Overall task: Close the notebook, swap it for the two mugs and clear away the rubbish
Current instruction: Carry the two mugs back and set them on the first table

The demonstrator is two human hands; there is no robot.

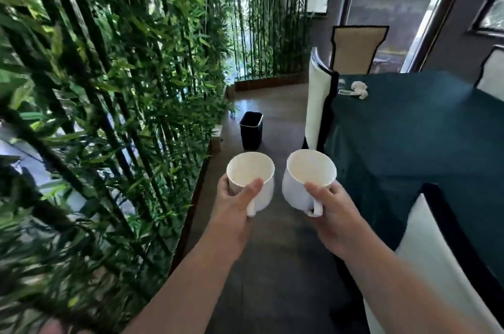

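Note:
I hold two empty white mugs side by side above the grey floor, left of the table. My left hand [237,204] grips the left mug [252,177] by its side, thumb across the front. My right hand [331,213] grips the right mug [306,179] at its handle; this mug tilts a little to the left. Crumpled white paper rubbish [358,89] lies on the far left part of the table, which is covered in a teal cloth [409,126]. No notebook is in view.
A black waste bin [251,129] stands on the floor ahead, next to the bamboo planter [109,88] along the left. White chairs with dark trim stand around the table: one at its left side [317,99], one near me [436,246], others behind.

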